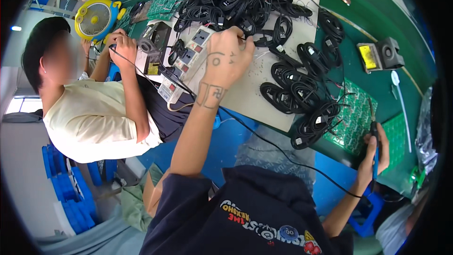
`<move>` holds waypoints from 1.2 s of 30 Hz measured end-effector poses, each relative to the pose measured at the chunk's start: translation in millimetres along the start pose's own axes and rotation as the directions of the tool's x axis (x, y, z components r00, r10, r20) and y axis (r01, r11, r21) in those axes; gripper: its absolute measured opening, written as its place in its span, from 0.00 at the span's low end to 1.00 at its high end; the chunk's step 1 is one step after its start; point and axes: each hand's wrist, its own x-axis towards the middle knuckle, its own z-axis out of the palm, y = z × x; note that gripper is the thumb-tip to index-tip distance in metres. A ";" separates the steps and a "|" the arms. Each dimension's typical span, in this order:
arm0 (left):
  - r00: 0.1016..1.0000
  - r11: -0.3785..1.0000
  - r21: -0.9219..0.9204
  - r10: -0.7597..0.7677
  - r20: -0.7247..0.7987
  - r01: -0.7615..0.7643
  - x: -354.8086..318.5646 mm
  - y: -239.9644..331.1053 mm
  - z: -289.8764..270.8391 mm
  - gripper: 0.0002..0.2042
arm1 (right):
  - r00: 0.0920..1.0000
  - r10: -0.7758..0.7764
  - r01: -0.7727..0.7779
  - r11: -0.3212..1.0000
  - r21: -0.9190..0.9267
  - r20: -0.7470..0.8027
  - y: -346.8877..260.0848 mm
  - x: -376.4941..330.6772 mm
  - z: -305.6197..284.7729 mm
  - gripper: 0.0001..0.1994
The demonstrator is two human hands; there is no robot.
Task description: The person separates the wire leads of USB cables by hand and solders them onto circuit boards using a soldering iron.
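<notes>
Head view: left hand [227, 59] reaches into the heap of coiled black cables [245, 2], fingers curled among them; right hand [376, 153] grips a soldering iron [374, 141] beside the heap.

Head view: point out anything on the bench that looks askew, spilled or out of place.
The bundled black cables lie in a loose sprawling heap rather than rows, and several coils hang over the edge of the white sheet onto a green circuit board. The left hand reaches into the heap; the right hand holds a soldering iron. Nothing looks spilled or broken.

Coiled cables [302, 92] lie between power strip [186, 61] and circuit boards [356, 118].
</notes>
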 end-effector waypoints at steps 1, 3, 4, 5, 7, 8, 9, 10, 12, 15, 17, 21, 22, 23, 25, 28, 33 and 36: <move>0.986 0.995 -0.031 0.090 -0.138 -0.095 0.1 6.3 1.9 0.08 | 1.000 0.002 -0.002 1.000 0.004 -0.004 0.4 0.1 0.1 0.17; 0.884 0.960 -0.041 0.238 -0.404 -0.277 -3.2 15.7 -0.2 0.06 | 1.000 0.013 -0.013 1.000 0.019 0.003 2.3 0.2 1.7 0.17; 0.810 0.932 -0.026 0.300 -0.503 -0.361 -5.7 19.2 -4.7 0.06 | 1.000 0.030 -0.030 0.999 0.021 0.003 3.6 0.9 2.8 0.17; 0.731 0.894 -0.020 0.353 -0.584 -0.448 -7.6 23.5 -10.1 0.06 | 1.000 0.005 -0.005 0.999 0.032 0.004 4.4 2.2 3.3 0.17; 0.660 0.849 -0.012 0.402 -0.635 -0.529 -16.5 31.8 -24.5 0.07 | 1.000 -0.001 0.001 1.000 0.024 0.005 4.3 3.2 4.2 0.17; 0.675 0.788 -0.200 0.331 -0.659 -0.582 -22.8 36.4 -32.0 0.08 | 1.000 0.000 -0.001 1.000 0.020 0.005 3.4 3.8 4.8 0.17; 0.713 0.714 -0.375 0.247 -0.656 -0.592 -31.9 40.9 -39.2 0.09 | 1.000 0.023 -0.023 1.000 0.017 -0.004 1.9 2.7 5.3 0.17; 0.771 0.621 -0.501 0.292 -0.567 -0.603 -41.9 43.8 -46.5 0.10 | 1.000 0.014 -0.014 1.000 0.009 0.002 0.1 2.2 6.2 0.17; 0.827 0.539 -0.629 0.332 -0.453 -0.560 -70.9 50.6 -52.4 0.11 | 0.995 -0.097 0.096 0.995 -0.024 -0.028 -2.4 4.8 10.7 0.16; 0.943 0.346 -0.934 0.332 0.029 -0.093 -114.5 56.6 -41.6 0.12 | 0.968 -0.235 0.226 0.968 -0.109 -0.083 -10.0 8.4 14.6 0.16; 0.924 0.247 -0.963 0.333 0.187 0.106 -137.1 56.1 -29.0 0.11 | 0.962 -0.257 0.239 0.955 -0.174 -0.090 -20.0 4.8 12.3 0.16; 0.871 0.142 -0.932 0.331 0.362 0.333 -169.1 56.8 -8.3 0.10 | 0.996 -0.093 0.085 0.920 0.384 0.002 -51.8 -13.7 10.3 0.12; 0.879 0.141 -0.934 0.315 0.357 0.328 -174.1 57.6 -4.4 0.10 | 0.994 -0.109 0.106 0.928 0.357 -0.010 -59.8 -17.8 15.9 0.12; 0.889 0.142 -0.937 0.297 0.349 0.321 -178.1 58.2 -0.8 0.10 | 0.985 -0.163 0.124 0.894 0.430 0.056 -67.5 -21.5 22.1 0.11; 0.891 0.139 -0.935 0.284 0.354 0.327 -183.4 59.5 4.1 0.10 | 0.956 -0.248 0.126 0.832 0.540 0.159 -82.2 -27.7 34.5 0.12; 0.880 0.349 -0.918 0.354 0.315 0.188 -185.4 60.8 6.8 0.10 | 0.944 -0.248 0.054 0.765 0.642 0.216 -97.1 -31.9 50.6 0.17; 0.864 0.545 -0.830 0.357 0.354 0.115 -182.5 66.9 0.0 0.11 | 0.945 -0.233 -0.013 0.677 0.735 0.231 -102.6 -30.0 55.9 0.19; 0.862 0.590 -0.802 0.354 0.362 0.094 -179.2 71.4 -1.6 0.12 | 0.943 -0.240 -0.010 0.674 0.739 0.232 -100.3 -31.2 59.2 0.19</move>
